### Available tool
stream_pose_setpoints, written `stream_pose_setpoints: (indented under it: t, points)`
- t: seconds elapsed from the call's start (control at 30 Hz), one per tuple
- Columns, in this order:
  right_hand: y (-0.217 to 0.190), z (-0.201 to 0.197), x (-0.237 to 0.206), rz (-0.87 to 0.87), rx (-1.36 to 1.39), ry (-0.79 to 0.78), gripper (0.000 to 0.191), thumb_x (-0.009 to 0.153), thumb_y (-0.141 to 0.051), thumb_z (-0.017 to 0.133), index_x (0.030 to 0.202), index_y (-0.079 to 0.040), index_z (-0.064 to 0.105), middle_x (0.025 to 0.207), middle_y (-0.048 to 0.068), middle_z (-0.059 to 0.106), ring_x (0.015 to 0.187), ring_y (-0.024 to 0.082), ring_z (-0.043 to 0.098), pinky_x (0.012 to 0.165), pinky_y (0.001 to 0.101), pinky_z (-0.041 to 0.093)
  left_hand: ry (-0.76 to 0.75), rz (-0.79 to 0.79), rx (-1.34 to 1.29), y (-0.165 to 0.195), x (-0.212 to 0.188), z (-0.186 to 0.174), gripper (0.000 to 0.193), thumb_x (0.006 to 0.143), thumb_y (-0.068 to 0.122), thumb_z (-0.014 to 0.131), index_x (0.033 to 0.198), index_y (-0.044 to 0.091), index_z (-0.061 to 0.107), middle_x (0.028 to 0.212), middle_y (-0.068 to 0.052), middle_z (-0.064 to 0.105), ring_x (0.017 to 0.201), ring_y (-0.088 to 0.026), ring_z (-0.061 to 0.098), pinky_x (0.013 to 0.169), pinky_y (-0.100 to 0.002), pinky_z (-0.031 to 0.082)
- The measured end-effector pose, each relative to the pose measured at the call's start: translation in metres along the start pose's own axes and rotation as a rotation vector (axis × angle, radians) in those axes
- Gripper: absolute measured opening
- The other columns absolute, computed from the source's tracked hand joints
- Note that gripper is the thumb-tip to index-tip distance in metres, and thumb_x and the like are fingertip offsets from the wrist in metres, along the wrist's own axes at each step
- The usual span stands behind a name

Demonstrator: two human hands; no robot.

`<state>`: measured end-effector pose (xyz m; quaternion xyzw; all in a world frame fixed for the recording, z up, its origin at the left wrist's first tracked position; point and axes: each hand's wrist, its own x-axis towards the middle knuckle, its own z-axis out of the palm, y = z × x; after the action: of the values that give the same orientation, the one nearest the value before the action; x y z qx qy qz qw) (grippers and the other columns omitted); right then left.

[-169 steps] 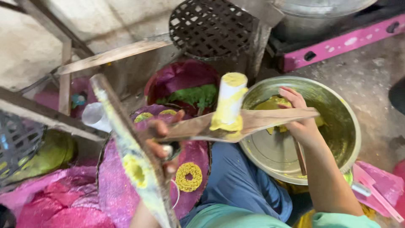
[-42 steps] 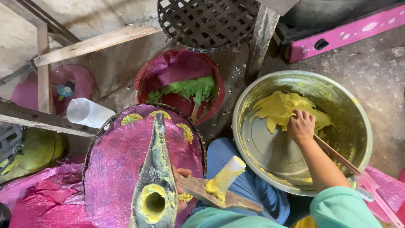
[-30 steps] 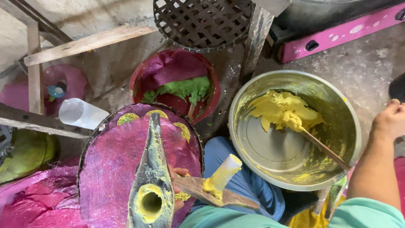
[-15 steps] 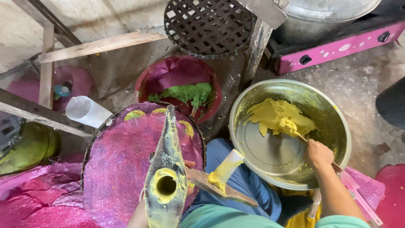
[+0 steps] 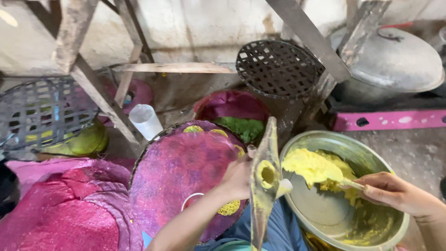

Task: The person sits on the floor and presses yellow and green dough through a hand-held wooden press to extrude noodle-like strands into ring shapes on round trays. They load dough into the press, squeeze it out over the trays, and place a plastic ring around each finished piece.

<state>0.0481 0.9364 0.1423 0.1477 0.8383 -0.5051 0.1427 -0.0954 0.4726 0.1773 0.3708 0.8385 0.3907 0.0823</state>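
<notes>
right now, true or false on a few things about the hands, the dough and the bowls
1. The right hand holds a spatula carrying yellow dough. True.
2. The metal bowl is full of green dough. False: its dough is yellow; green dough sits in the pink tub.
3. The left hand grips a wooden press. True.
4. The white cup stands upright in the metal bowl. False: it lies tilted beside the round pink mat.

My right hand point(image 5: 395, 193) now lifts a spoon point(image 5: 346, 184) heaped with yellow dough point(image 5: 310, 166) above the steel bowl point(image 5: 390, 162); my left hand point(image 5: 239, 179) raises the wooden press point(image 5: 264, 181) beside that bowl.
</notes>
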Motion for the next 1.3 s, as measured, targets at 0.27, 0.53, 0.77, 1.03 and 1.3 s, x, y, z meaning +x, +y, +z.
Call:
stream_pose_setpoints:
  t: [0.27, 0.53, 0.77, 1.03, 1.3]
  points:
    - [-0.246, 0.008, -0.028, -0.521, -1.366, 0.000, 0.058, 0.082, -0.052, 0.068, 0.138, -0.037, 0.070, 0.109, -0.015, 0.073, 0.088, 0.004, 0.072, 0.075, 0.0283, 0.054, 0.084, 0.248, 0.014, 0.018, -0.011, -0.006, 0.058, 0.079, 0.051, 0.070, 0.123, 0.013, 0.070, 0.125, -0.018, 0.068, 0.117, -0.038, 0.064, 0.093, -0.049, 0.054]
    - [-0.274, 0.141, -0.080, -1.754, -1.914, 0.714, 0.032, 0.092, -0.020, 0.063, 0.119, -0.007, 0.072, 0.089, 0.006, 0.067, 0.071, 0.018, 0.059, 0.064, 0.0303, 0.041, 0.168, 0.027, -0.048, 0.000, 0.001, 0.009, 0.053, 0.077, 0.050, 0.072, 0.113, 0.011, 0.074, 0.118, -0.019, 0.070, 0.111, -0.038, 0.068, 0.098, -0.045, 0.054]
    - [-0.282, 0.080, -0.091, -1.072, -1.996, 0.375, 0.032, 0.087, -0.028, 0.064, 0.116, -0.017, 0.073, 0.089, 0.002, 0.072, 0.072, 0.016, 0.067, 0.063, 0.0269, 0.052, 0.235, -0.123, -0.275, -0.026, -0.003, -0.023, 0.059, 0.071, 0.050, 0.075, 0.116, 0.011, 0.070, 0.112, -0.017, 0.074, 0.108, -0.035, 0.071, 0.093, -0.043, 0.055]
    - [-0.277, 0.044, -0.061, -0.530, -1.415, 0.177, 0.029, 0.089, -0.048, 0.061, 0.110, -0.032, 0.074, 0.078, -0.003, 0.074, 0.075, 0.017, 0.075, 0.071, 0.0348, 0.061, 0.355, 0.079, -0.009, -0.012, 0.000, -0.001, 0.048, 0.077, 0.042, 0.078, 0.113, 0.010, 0.073, 0.116, -0.018, 0.071, 0.110, -0.039, 0.067, 0.093, -0.048, 0.055]
    - [-0.314, 0.062, -0.072, -0.181, -1.716, 0.144, 0.042, 0.093, -0.055, 0.047, 0.129, -0.045, 0.065, 0.098, -0.013, 0.073, 0.089, 0.014, 0.075, 0.079, 0.0346, 0.063, 0.360, 0.077, 0.055, 0.004, -0.015, 0.000, 0.050, 0.078, 0.041, 0.076, 0.119, 0.012, 0.073, 0.125, -0.017, 0.065, 0.106, -0.040, 0.065, 0.090, -0.048, 0.055]
